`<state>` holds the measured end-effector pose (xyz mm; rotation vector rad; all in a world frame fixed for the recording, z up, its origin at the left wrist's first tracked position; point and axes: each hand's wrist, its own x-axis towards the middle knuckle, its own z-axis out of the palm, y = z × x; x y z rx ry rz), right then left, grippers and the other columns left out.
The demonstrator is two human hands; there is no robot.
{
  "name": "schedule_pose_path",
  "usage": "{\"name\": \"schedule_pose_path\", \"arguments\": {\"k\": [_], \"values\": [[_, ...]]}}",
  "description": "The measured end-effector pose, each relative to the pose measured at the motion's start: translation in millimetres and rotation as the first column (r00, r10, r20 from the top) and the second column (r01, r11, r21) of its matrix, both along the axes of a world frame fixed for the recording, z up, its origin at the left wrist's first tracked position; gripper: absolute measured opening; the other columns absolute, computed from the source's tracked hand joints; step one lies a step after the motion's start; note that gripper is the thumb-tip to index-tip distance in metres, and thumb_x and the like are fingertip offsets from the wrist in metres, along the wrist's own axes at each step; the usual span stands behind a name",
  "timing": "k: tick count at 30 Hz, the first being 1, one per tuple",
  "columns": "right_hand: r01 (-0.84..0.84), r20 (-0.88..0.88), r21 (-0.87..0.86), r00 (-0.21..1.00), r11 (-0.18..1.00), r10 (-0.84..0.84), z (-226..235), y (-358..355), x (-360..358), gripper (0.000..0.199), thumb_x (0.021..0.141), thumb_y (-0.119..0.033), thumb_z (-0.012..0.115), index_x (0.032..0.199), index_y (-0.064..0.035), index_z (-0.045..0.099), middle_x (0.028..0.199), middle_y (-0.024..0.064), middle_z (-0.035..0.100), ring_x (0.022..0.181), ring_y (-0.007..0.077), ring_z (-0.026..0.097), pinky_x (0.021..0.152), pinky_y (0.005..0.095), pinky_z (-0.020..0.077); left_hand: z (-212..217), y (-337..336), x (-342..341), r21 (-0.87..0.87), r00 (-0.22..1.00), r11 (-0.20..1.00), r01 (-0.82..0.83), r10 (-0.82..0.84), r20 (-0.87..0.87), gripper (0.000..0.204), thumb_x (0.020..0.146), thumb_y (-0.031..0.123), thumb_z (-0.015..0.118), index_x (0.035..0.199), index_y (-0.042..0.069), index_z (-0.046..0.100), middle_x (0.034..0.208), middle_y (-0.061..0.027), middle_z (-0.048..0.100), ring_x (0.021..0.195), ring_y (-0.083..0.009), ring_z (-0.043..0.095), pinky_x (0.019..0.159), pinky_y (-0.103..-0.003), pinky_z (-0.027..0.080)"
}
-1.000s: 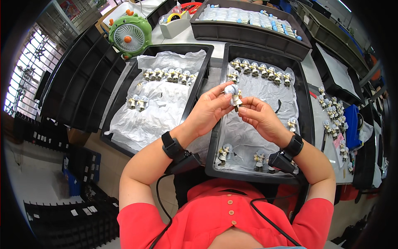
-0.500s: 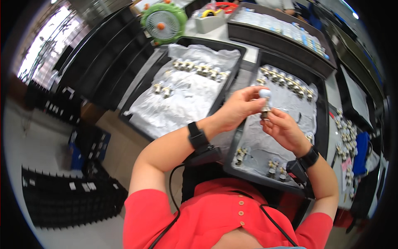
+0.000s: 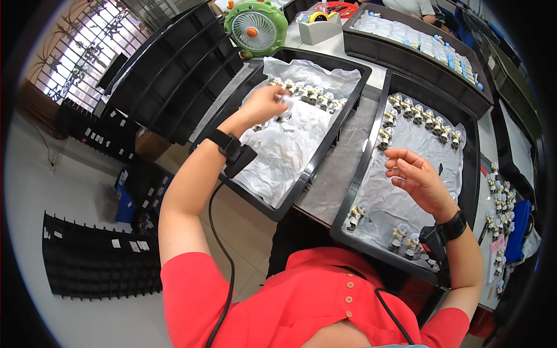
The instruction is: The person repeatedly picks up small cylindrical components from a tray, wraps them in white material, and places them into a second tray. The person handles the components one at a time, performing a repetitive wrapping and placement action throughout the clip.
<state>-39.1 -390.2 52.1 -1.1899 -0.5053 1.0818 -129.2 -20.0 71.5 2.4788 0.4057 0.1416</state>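
My left hand (image 3: pixel 264 105) reaches over the left tray, fingers closed on a small pale figurine (image 3: pixel 286 102) that is blurred and partly hidden by the fingertips. Just beyond it stands a row of small figurines (image 3: pixel 313 94) with pale heads and dark bases. My right hand (image 3: pixel 419 178) hovers over the right tray, loosely curled with fingers apart and nothing visible in it. Close to its fingertips stands another figurine (image 3: pixel 384 138), at the near end of the tray's left column. More figurines (image 3: pixel 429 120) line that tray's back edge, and several (image 3: pixel 400 235) stand along its near edge.
Both black trays, the left tray (image 3: pixel 279 211) and right tray (image 3: pixel 348 200), are lined with crumpled white paper. Behind them are a green fan (image 3: pixel 255 26), a tape dispenser (image 3: pixel 320 30) and a dark bin (image 3: pixel 406 49) of wrapped pieces. Loose figurines (image 3: pixel 503 203) lie at right.
My hands have parted from around one figurine. The left has moved left with it to the left tray; the right has let go and stays over the right tray. The view has shifted slightly.
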Motion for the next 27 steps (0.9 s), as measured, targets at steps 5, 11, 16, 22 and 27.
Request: {"name": "schedule_pose_path", "arguments": {"k": [5, 11, 16, 22, 27], "values": [[0.025, 0.06, -0.048, 0.998, 0.999, -0.023, -1.6, -1.4, 4.4, 0.036, 0.087, -0.027, 0.059, 0.117, -0.0071, 0.054, 0.103, 0.0004, 0.058, 0.093, 0.0091, 0.054, 0.083, 0.0244, 0.0416, -35.1, 30.3, -3.0, 0.225, 0.981, 0.973, -0.052, 0.093, -0.173, 0.033, 0.074, 0.016, 0.068, 0.105, 0.007, 0.062, 0.09, -0.0121, 0.063, 0.078, -0.0206, 0.061, 0.069, -0.031, 0.049], [0.042, 0.097, -0.072, 0.995, 0.996, -0.035, -2.5, -1.8, 7.9, 0.035, 0.087, -0.027, 0.059, 0.116, -0.007, 0.055, 0.102, 0.0004, 0.058, 0.093, 0.0089, 0.054, 0.082, 0.0238, 0.0415, -62.3, 39.6, 5.4, 0.371, 0.98, 0.928, -0.007, 0.081, -0.184, 0.031, 0.071, 0.015, 0.069, 0.1, 0.006, 0.062, 0.089, -0.0145, 0.065, 0.084, -0.0279, 0.062, 0.074, -0.035, 0.049], [0.039, 0.137, -0.085, 0.99, 0.996, -0.027, -1.3, -1.0, 9.2, 0.034, 0.087, -0.026, 0.059, 0.115, -0.0068, 0.056, 0.103, 0.0005, 0.058, 0.092, 0.0085, 0.054, 0.081, 0.0227, 0.0412, -62.0, 39.8, 7.2, 0.39, 0.957, 0.921, -0.001, 0.114, -0.266, 0.03, 0.073, 0.017, 0.065, 0.102, 0.011, 0.064, 0.101, -0.0164, 0.063, 0.098, -0.0324, 0.058, 0.084, -0.04, 0.046], [0.09, 0.211, -0.084, 0.975, 0.992, -0.07, -3.3, -7.1, 18.1, 0.033, 0.087, -0.026, 0.06, 0.114, -0.0064, 0.057, 0.102, 0.0006, 0.059, 0.091, 0.0075, 0.054, 0.08, 0.0215, 0.041, -55.2, 31.2, 5.2, 0.479, 0.978, 0.878, -0.015, 0.112, -0.175, 0.034, 0.065, 0.015, 0.069, 0.098, 0.01, 0.06, 0.104, -0.0169, 0.058, 0.099, -0.035, 0.056, 0.082, -0.042, 0.046], [0.321, 0.382, -0.001, 0.875, 0.947, -0.296, 1.1, -18.1, 53.4, 0.028, 0.087, -0.022, 0.059, 0.109, -0.0041, 0.059, 0.096, 0.0011, 0.061, 0.088, 0.0084, 0.055, 0.078, 0.0216, 0.042, -66.9, 43.5, 4.0, 0.49, 0.966, 0.863, 0.122, 0.01, -0.258, 0.037, 0.061, 0.008, 0.068, 0.096, 0.013, 0.059, 0.093, -0.0174, 0.061, 0.091, -0.0363, 0.059, 0.077, -0.043, 0.047]]}}
